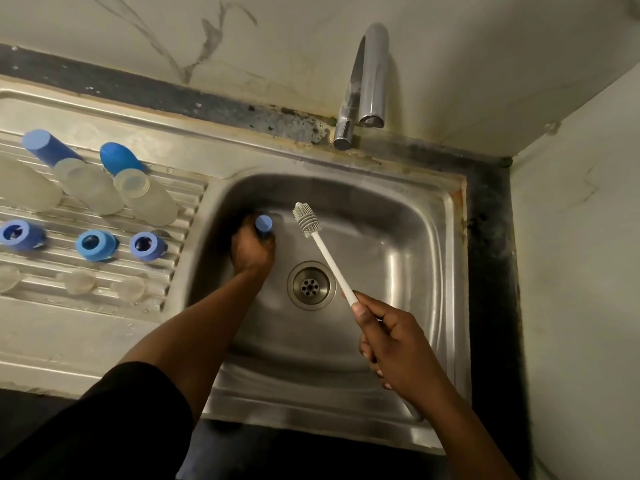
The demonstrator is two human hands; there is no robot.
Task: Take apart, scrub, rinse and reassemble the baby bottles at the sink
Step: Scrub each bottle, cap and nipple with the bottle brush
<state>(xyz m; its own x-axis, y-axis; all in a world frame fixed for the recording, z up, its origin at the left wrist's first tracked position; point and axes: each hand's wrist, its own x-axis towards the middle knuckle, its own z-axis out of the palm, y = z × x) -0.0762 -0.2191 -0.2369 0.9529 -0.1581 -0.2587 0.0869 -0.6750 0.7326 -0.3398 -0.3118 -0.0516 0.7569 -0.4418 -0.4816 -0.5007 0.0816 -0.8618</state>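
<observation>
Head view: bottle washing at the sink (433, 216).
Right hand (398, 348) grips the brush (322, 244), bristles pointing up-left; left hand (252, 249) clasps a blue-capped bottle (264, 226).

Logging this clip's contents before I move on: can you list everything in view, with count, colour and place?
sink basin: one, steel, centre
drain: one, steel, basin floor
tap: one, chrome, behind the basin
drainboard: one, steel, ribbed, left of the basin
bottle bodies: at least three, clear, lying on the drainboard's far part
caps: two, blue, behind the bottle bodies
collar rings: three, blue, row across the drainboard
teats: three, clear, row nearest the person
bottle brush: one, white handle, grey head, over the basin
blue piece: one, in the basin, mostly hidden
left hand: grips the blue piece
right hand: holds the bottle brush
sleeve: black, left arm
</observation>
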